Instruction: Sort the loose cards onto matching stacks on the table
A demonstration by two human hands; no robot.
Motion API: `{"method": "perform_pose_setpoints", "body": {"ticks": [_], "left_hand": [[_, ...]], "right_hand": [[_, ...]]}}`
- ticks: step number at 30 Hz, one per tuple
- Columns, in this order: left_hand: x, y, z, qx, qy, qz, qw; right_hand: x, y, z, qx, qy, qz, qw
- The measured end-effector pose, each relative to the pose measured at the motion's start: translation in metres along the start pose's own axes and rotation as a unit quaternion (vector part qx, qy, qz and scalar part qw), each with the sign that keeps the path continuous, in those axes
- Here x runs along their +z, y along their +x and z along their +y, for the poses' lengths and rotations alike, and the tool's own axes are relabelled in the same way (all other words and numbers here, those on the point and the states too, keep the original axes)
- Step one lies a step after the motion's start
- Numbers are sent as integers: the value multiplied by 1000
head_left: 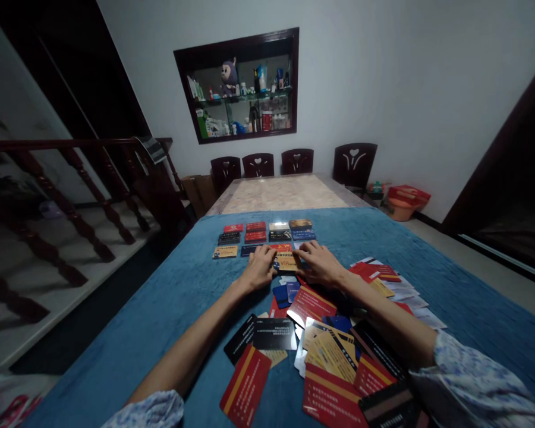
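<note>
Between my hands is a gold VIP card [286,262], possibly with others beneath it. My left hand [259,267] grips its left edge with bent fingers, and my right hand [320,263] grips its right edge. Just beyond it lies a red card [280,247], partly covered. Rows of small card stacks stand farther off, among them a red stack [255,227], a black stack [279,235] and a blue stack [304,235]. A gold card stack [225,252] sits left of my left hand. Loose cards, including a red card [246,385] and a black card [274,334], overlap below my wrists.
A blue cloth [173,309] covers the near part of the table. White and red cards [403,290] are spread under and beyond my right forearm. Dark chairs [354,163] stand at the far end, and a wooden railing [71,169] runs along the left.
</note>
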State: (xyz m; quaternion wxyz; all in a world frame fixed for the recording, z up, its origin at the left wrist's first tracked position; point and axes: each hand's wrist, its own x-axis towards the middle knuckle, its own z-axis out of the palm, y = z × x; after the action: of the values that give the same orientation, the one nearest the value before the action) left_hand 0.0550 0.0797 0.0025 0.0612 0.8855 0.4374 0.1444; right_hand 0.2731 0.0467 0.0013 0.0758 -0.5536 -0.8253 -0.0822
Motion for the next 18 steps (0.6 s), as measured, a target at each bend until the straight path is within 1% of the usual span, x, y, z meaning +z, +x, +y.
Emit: {"method": "perform_pose_setpoints", "body": {"ticks": [5, 10, 15, 18], "left_hand": [[-11, -10, -12, -17, 4, -9, 1000], [-18, -18, -31, -29, 14, -12, 999], [-26, -24, -54, -45, 32, -19, 998], [-34, -27, -67, -68, 50, -28, 996]], "right_hand": [[-12, 15, -17, -19, -5, -39, 999], [-10, 33, -33, -45, 4, -30, 999], [-12, 55, -50, -56, 7, -53, 997], [-13, 70, -61, -59, 13, -50, 997]]}}
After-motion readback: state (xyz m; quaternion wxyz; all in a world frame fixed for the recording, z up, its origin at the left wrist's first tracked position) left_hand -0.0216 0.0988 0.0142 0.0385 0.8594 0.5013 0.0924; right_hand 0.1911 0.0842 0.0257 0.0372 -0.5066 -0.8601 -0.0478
